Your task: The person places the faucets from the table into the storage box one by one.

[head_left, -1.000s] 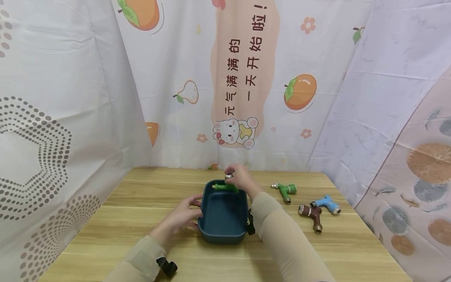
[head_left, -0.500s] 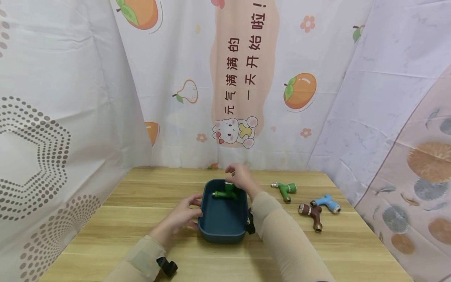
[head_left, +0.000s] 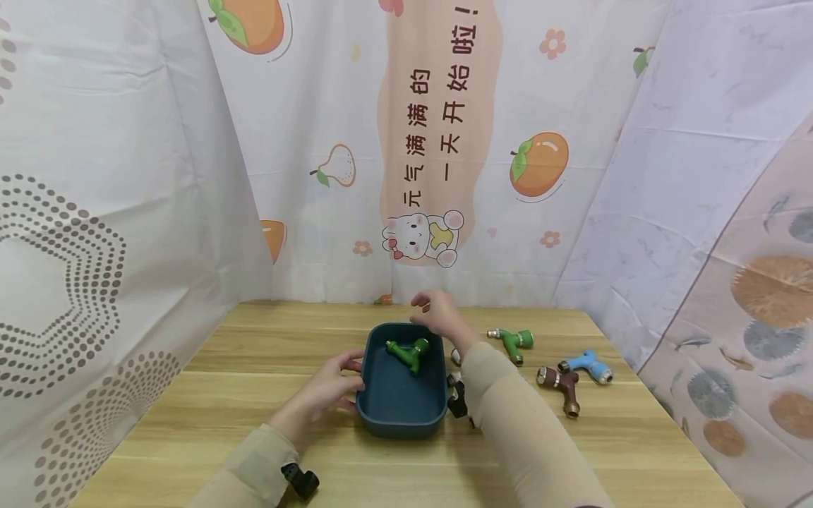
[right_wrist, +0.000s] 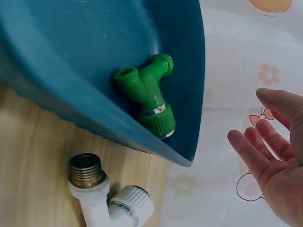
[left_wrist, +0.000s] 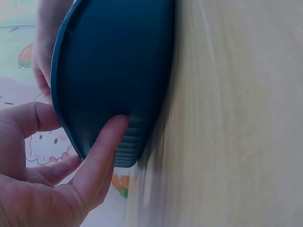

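A dark teal basin (head_left: 401, 427) stands in the middle of the table in the head view. Inside, towards its far end, lies a green plastic faucet (head_left: 410, 353), which also shows in the right wrist view as a branched green faucet (right_wrist: 150, 87) with a ribbed knob. My left hand (head_left: 335, 382) touches the basin's left side, its fingertips (left_wrist: 119, 125) against the outer wall and near the rim. Just beyond the far right corner my right hand (head_left: 438, 312) hovers, fingers spread apart and holding nothing.
Right of the basin lie another green faucet (head_left: 513, 344), a brown faucet (head_left: 562, 388) and a blue faucet (head_left: 588, 365). A white faucet (right_wrist: 102, 201) lies close beside the basin, mostly hidden by my right arm in the head view. A printed curtain (head_left: 317, 233) hangs behind the table.
My right hand let go of the green faucet, lowered into the basin, and moved up and right. The faucet tipped over to lie on the basin floor. My left hand stayed put.
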The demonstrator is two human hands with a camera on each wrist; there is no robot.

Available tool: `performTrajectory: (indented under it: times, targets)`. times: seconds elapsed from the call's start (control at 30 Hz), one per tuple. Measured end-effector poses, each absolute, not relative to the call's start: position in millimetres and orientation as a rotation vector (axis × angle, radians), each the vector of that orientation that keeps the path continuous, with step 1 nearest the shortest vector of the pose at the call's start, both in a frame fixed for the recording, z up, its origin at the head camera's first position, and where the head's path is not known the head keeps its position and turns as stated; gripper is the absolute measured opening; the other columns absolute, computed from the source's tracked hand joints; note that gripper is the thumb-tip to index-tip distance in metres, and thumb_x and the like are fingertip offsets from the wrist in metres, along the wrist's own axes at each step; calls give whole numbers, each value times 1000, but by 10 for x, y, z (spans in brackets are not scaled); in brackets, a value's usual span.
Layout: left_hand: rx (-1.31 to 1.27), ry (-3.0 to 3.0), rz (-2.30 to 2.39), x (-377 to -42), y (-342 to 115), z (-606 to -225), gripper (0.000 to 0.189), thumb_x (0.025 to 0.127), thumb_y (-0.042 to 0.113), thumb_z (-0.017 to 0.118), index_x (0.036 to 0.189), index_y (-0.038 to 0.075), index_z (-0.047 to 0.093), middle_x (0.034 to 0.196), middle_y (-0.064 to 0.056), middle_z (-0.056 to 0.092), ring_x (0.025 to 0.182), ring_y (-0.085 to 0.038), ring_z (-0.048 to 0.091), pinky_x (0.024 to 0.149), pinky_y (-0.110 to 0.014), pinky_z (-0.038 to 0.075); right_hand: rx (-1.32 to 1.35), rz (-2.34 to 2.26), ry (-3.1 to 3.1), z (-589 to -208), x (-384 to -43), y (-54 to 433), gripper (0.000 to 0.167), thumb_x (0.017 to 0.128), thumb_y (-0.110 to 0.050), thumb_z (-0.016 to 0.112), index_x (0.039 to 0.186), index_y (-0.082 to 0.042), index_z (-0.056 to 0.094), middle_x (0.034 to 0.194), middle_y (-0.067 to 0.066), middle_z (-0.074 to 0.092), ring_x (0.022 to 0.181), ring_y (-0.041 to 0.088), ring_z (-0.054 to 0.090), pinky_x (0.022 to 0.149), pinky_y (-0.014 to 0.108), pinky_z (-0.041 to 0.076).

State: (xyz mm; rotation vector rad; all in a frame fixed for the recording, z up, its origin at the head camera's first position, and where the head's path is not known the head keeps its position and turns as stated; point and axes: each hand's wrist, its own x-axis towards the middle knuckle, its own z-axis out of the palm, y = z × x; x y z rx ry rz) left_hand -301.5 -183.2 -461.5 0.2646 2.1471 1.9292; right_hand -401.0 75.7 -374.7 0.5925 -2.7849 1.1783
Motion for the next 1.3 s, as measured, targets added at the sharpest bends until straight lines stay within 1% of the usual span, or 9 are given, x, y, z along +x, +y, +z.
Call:
performTrajectory:
  times: [0.2, 0.37, 0.5, 0.7, 0.93, 1.13, 1.3]
  targets:
    - [252, 2141, 1922, -3021, -1824, -4605, 68, 90, -4, 61, 154, 3, 38, 139, -30, 42, 96, -34, 64, 65, -51, 61, 649, 1152, -2764, -3668, -3984, 837, 29, 90, -17, 78, 116, -7, 72, 120, 11, 69, 113, 32, 63, 96, 44, 53]
    - [250, 2147, 1914, -3032, -1828, -4594, 68, 90, -4, 61, 154, 2, 38, 139, -30, 42, 96, -33, 65, 66, -51, 61, 658, 1145, -2750, -3563, -3939, 888, 31, 89, -19, 79, 117, -9, 72, 118, 7, 69, 113, 29, 63, 94, 43, 54]
    - [249, 2149, 1916, -3034, -1830, -4589, 68, 90, -4, 60, 154, 2, 37, 139, -31, 42, 96, -33, 64, 66, -51, 61, 698, 1136, -2726, -3489, -3904, 940, 32, 89, -19, 78, 118, -8, 71, 119, 7, 69, 113, 28, 62, 95, 44, 53]
    - [253, 2140, 1928, -3040, -1833, -4586, 68, 90, -5, 60, 154, 2, 37, 138, -31, 41, 98, -36, 64, 66, -52, 61, 740, 1142, -2699, -3420, -3855, 1057, 34, 89, -20, 78, 120, -8, 70, 121, 7, 69, 116, 30, 61, 96, 48, 52]
    - [247, 2134, 1931, -3041, -1834, -4580, 69, 90, -5, 60, 155, 2, 37, 140, -31, 42, 102, -39, 63, 66, -51, 61, 758, 1131, -2686, -3381, -3797, 1184, 35, 90, -22, 79, 122, -10, 70, 123, 5, 69, 119, 31, 60, 97, 49, 51]
    - [244, 2136, 1928, -3029, -1833, -4581, 69, 90, -5, 60, 155, 2, 36, 139, -31, 42, 102, -40, 63, 66, -51, 61, 812, 1158, -2650, -3323, -3688, 1279, 37, 90, -23, 78, 124, -10, 70, 127, 9, 67, 121, 35, 58, 96, 52, 52]
    - [245, 2131, 1931, -3009, -1830, -4584, 69, 90, -5, 59, 155, 1, 36, 139, -31, 41, 102, -40, 63, 67, -52, 61, 854, 1168, -2626, -3306, -3628, 1355, 36, 90, -20, 79, 123, -8, 70, 128, 12, 66, 119, 32, 59, 96, 51, 53]
